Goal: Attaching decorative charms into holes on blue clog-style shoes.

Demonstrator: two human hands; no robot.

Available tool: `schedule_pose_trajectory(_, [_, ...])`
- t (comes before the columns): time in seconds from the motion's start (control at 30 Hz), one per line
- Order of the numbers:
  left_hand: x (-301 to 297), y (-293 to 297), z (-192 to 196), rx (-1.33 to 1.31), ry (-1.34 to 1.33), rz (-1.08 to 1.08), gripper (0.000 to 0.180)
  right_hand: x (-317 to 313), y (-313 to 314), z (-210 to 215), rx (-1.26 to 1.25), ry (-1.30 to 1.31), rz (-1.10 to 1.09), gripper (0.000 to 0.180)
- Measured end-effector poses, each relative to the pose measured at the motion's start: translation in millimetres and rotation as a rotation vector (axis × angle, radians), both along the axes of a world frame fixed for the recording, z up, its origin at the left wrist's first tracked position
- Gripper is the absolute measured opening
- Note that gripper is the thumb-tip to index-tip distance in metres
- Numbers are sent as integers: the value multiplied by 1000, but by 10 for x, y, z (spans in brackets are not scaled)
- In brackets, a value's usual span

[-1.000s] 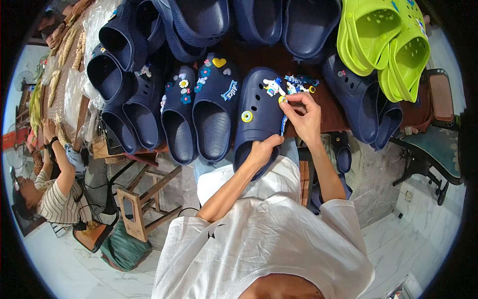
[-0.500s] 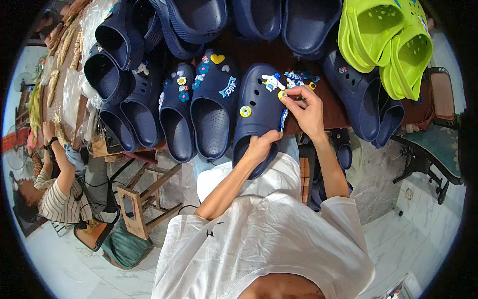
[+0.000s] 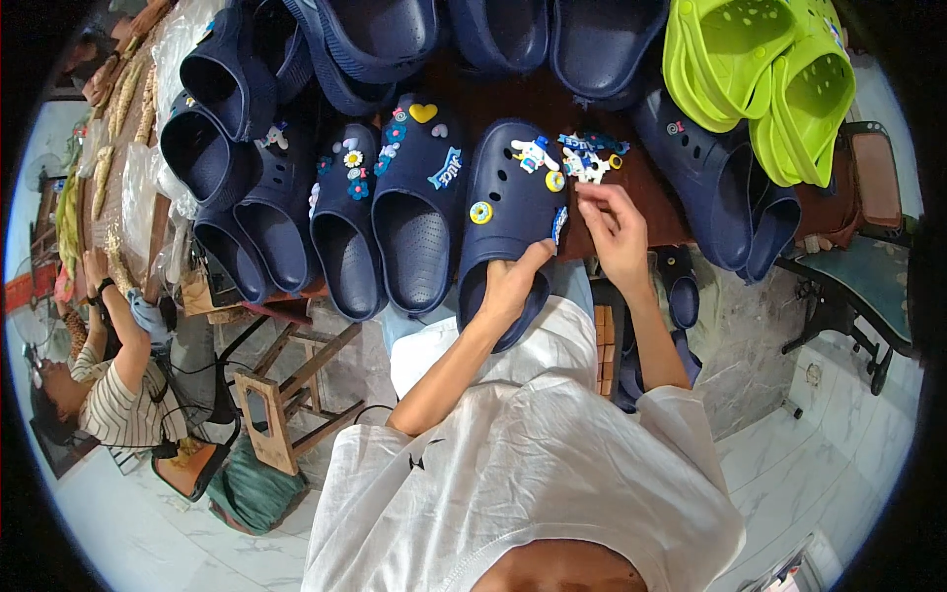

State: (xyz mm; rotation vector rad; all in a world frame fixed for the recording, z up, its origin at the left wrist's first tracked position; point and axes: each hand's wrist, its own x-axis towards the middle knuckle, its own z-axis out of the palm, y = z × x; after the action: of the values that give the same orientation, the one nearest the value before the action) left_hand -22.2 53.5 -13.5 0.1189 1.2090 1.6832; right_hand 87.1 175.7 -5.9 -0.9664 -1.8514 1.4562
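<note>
My left hand (image 3: pixel 513 286) grips a navy clog (image 3: pixel 483 240) by its opening, fingers inside and thumb on the outer edge. The clog points away from me and carries a white character charm (image 3: pixel 534 154), a yellow ring charm (image 3: pixel 554 182), a donut charm (image 3: pixel 480 212) and a blue-and-white banner charm (image 3: pixel 560 225) on its right side. Some bare holes show along the clog's left. Just right of the clog, my right hand (image 3: pixel 619 242) hovers with bent fingers apart and nothing visible in them. Its fingertips are near a small pile of loose charms (image 3: pixel 588 163).
Left of my clog stands a decorated navy clog (image 3: pixel 393 212) among several others. More navy clogs (image 3: pixel 612 44) line the far side, with lime-green clogs (image 3: pixel 804 104) at far right. A wooden stool (image 3: pixel 264 419) and a co-worker (image 3: pixel 123 390) are at left; a chair (image 3: pixel 868 296) is at right.
My right hand has let go of the yellow ring charm, which stays on the clog, and has moved right toward the loose charms. My left hand still holds the clog.
</note>
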Motion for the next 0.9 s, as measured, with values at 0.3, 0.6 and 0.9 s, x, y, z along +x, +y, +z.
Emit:
schedule_pose_trajectory(0.3, [-23,-49,136,-59,10,7,46,36,-271,133,241,-49,132,30])
schedule_pose_trajectory(0.6, [-34,-72,44,-59,-19,4,56,29,-398,-59,-8,-8,-64,17])
schedule_pose_trajectory(0.9, [8,-48,124,-122,57,62,63,279,90,-163,388,-278,-243,18])
